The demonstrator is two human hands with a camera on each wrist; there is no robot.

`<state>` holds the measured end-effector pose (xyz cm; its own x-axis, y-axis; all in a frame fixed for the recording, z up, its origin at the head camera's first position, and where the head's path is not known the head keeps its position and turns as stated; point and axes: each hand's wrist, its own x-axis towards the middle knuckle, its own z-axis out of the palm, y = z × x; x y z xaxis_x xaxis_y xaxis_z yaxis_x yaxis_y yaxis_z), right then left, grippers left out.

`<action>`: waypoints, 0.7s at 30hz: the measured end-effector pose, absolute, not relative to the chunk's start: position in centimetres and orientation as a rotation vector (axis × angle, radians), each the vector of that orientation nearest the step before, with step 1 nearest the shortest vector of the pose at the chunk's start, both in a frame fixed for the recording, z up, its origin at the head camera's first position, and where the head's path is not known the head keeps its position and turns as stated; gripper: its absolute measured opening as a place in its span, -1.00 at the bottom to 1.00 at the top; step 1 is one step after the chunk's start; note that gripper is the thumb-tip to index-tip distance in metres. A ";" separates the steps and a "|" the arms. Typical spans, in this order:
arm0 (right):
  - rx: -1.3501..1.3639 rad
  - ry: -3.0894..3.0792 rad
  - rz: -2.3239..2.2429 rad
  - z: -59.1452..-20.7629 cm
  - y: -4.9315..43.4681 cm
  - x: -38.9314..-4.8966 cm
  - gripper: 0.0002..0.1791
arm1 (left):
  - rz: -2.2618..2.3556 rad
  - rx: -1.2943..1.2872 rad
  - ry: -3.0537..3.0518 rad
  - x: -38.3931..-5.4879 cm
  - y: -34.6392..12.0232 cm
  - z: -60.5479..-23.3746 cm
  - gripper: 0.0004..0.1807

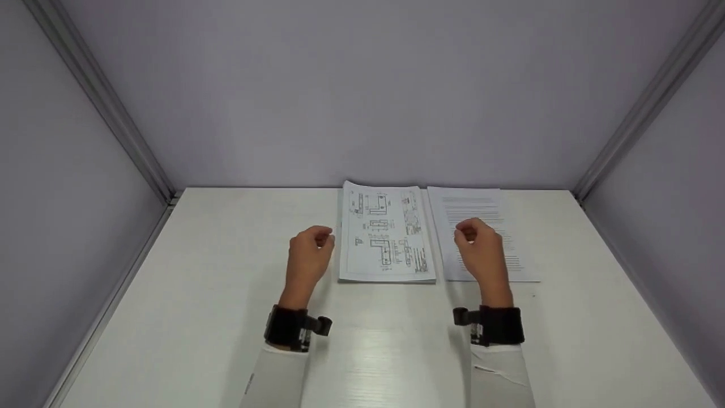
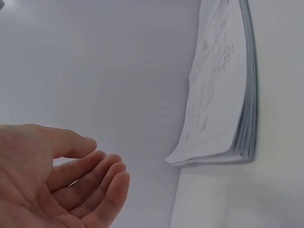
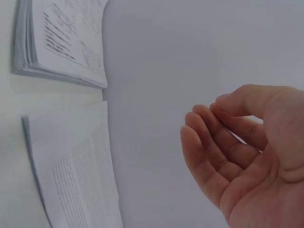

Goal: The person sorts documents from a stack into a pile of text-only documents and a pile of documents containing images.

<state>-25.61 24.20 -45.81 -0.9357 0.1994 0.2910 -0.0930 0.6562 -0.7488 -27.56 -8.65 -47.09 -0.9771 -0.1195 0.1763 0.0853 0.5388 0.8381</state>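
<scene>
While the left hand (image 1: 307, 256) and right hand (image 1: 486, 253) hover, fingers (image 2: 114, 192) loosely curled, stacked drawings (image 1: 387, 233) lie beside printed pages (image 1: 470, 205).

Both forearms (image 1: 276, 378) extend toward the far edge of the table (image 1: 164, 317), wrists (image 1: 496, 296) near straight. Left grip (image 1: 307, 253) and right grip (image 1: 483, 249) held well apart; fingers (image 2: 115, 192) loosely curled, each thumb (image 2: 76, 143) close to the fingertips.

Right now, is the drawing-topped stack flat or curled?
The stack lies mostly flat, but its far-left corner curls up, visible in the left wrist view.
</scene>
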 end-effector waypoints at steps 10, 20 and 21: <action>-0.103 -2.681 1.176 -48.2 22.2 -27.1 -0.79 | -1.416 0.065 -2.618 -28.4 -8.7 -49.8 -0.75; -0.163 -2.978 1.221 -50.1 21.9 -27.3 -0.53 | -1.388 0.126 -2.761 -28.4 -8.5 -51.6 -0.69; -0.165 -3.014 1.231 -50.1 21.8 -27.2 -0.50 | -1.385 0.125 -2.773 -28.3 -8.5 -51.5 -0.68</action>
<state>-27.24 21.78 -50.15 -0.9879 0.0483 -0.1473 0.1376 0.7108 -0.6898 -28.31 -8.52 -51.52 -0.9960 -0.0897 -0.0005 -0.0543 0.5981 0.7996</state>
